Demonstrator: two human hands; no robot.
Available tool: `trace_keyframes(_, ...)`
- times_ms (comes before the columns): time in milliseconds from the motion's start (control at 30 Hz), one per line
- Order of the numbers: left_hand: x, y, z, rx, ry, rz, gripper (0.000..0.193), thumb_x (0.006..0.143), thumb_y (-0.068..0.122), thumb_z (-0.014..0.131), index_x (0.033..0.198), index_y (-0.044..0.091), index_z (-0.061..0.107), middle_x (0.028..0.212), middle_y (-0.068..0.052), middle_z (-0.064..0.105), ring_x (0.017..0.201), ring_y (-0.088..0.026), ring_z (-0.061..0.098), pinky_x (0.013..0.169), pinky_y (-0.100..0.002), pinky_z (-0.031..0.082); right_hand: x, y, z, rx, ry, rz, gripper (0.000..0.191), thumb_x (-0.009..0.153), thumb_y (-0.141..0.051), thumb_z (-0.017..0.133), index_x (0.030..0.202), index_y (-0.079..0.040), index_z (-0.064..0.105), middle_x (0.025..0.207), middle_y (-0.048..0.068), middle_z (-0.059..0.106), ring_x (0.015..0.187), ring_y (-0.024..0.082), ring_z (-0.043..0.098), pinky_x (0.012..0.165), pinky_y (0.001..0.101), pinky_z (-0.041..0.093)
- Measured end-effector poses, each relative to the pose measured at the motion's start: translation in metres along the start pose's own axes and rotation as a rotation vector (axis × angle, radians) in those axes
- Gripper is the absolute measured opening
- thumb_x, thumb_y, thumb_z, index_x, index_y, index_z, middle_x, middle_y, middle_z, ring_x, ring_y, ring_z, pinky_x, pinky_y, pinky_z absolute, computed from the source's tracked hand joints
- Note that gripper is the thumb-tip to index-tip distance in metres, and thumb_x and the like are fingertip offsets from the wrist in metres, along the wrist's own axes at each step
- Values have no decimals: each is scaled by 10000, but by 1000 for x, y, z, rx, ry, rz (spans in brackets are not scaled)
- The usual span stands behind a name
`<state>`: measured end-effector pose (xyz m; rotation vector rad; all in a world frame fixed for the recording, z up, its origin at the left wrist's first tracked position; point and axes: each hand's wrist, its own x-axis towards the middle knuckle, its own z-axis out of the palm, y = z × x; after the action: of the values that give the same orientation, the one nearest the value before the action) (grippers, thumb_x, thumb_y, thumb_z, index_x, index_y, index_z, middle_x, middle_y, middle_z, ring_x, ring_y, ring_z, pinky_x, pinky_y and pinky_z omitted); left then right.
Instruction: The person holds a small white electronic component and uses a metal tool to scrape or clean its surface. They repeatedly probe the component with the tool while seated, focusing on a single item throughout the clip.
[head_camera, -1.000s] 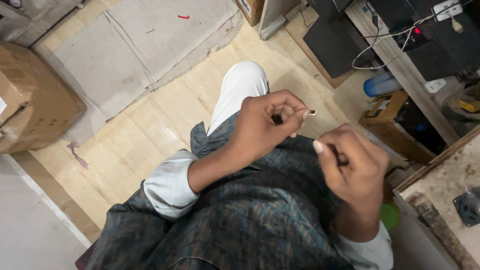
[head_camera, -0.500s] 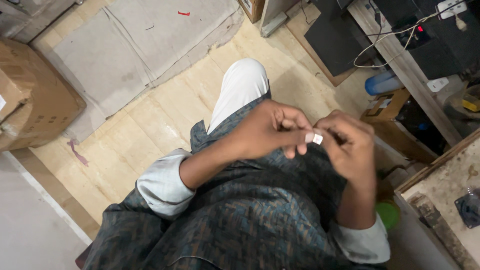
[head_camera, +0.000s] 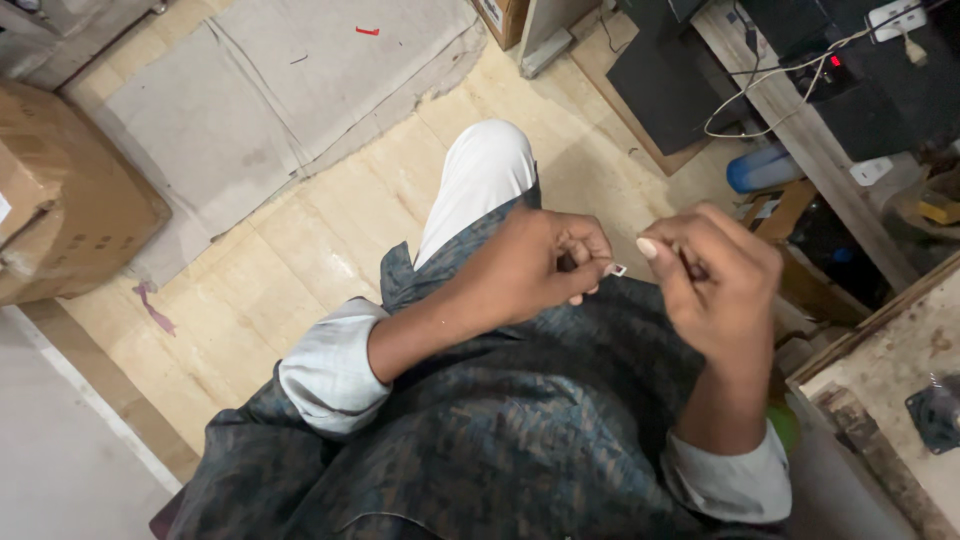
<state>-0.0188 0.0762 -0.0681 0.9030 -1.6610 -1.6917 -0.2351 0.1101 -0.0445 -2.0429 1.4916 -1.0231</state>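
My left hand (head_camera: 535, 268) is curled over my lap and pinches a tiny pale square piece (head_camera: 618, 269) at its fingertips. My right hand (head_camera: 715, 285) is a few centimetres to its right, thumb pointing at the piece. Its fingers are closed, and something thin and dark seems pinched in them, mostly hidden. Both hands hover above my dark patterned garment (head_camera: 500, 440) and my knee in white trousers (head_camera: 480, 180).
A cardboard box (head_camera: 60, 200) stands at the left on the tiled floor (head_camera: 300, 250), with flattened grey cardboard (head_camera: 250, 100) behind it. At the right are a wooden shelf (head_camera: 800, 110) with cables and dark devices, a blue bottle (head_camera: 765, 168) and a worn bench edge (head_camera: 880, 400).
The hands were apart, met around the pale piece, and have now drawn slightly apart again. The piece has stayed at my left fingertips.
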Motion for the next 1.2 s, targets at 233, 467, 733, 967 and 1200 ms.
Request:
trace_keyframes(233, 5, -9, -7, -381, -9, -41, 93, 984, 72, 683, 981, -19, 704, 770, -30, 717, 628, -51, 633, 580, -198, 517, -12, 21, 34, 409, -11, 75, 60, 949, 32, 728, 972, -6, 688, 873, 42, 636, 678, 71, 524, 632, 228, 379)
trace_keyframes(467, 5, -4, -1, -26, 159, 30, 83, 971, 52, 687, 944, -25, 697, 748, -27, 725, 635, -45, 673, 584, -193, 535, -19, -6, 17, -38, 69, -33, 86, 883, 59, 766, 945, 11, 729, 860, 97, 674, 572, 84, 483, 542, 248, 358)
trace_keyframes(733, 6, 0, -1, -292, 51, -49, 92, 970, 71, 690, 976, -18, 711, 777, -23, 733, 634, -43, 652, 573, -204, 537, -3, 26, 33, 545, 22, 48, 68, 986, 71, 711, 1006, 10, 689, 904, 61, 655, 744, 85, 568, 660, 226, 417)
trace_keyframes(967, 7, -6, 2, -50, 189, -25, 97, 969, 77, 686, 939, -12, 712, 724, -12, 715, 615, -37, 634, 546, -196, 509, -18, -10, 14, -42, 24, -19, 124, 913, 62, 764, 998, -13, 712, 898, 78, 660, 637, 95, 535, 581, 247, 391)
trace_keyframes(1200, 5, -9, 5, -224, 4, -50, 118, 972, 111, 715, 950, -4, 721, 749, -20, 718, 601, -45, 617, 548, -203, 499, 2, 33, 19, 448, -31, 177, 86, 952, 88, 724, 989, 13, 705, 916, 45, 637, 722, 48, 492, 632, 226, 348)
